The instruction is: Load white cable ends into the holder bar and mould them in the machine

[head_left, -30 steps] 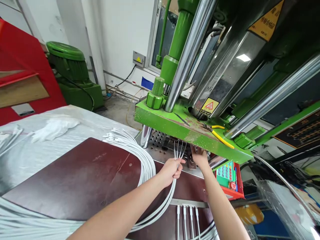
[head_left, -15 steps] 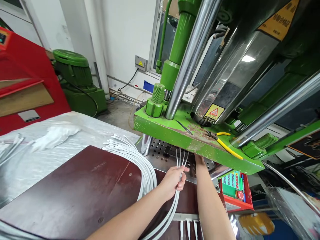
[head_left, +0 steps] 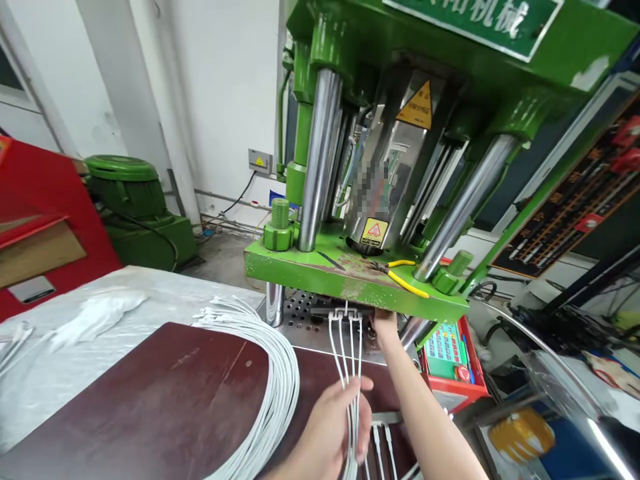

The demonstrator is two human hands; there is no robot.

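My left hand (head_left: 333, 417) is closed loosely around several thin white cables (head_left: 353, 353), low in front of the press. At their far ends the cables join a white moulded piece (head_left: 345, 313) with a small upright stub, just in front of the green press plate (head_left: 350, 283). My right hand (head_left: 386, 325) reaches under that plate, beside the moulded piece. Its fingers are hidden by the plate, so what they touch does not show. Behind the piece lies a dark metal mould (head_left: 323, 311), mostly covered by the plate.
Yellow-handled pliers (head_left: 407, 283) lie on the press plate. A thick bundle of white cables (head_left: 280, 373) curves over the brown board (head_left: 200, 400). Finished-looking cable ends (head_left: 384, 443) lie at a metal strip near my right forearm. A red control box (head_left: 463, 373) stands right.
The white moulded piece with the cable ends has come out from under the plate toward me. My left hand has moved nearer with the cables. The view has swung right and up.
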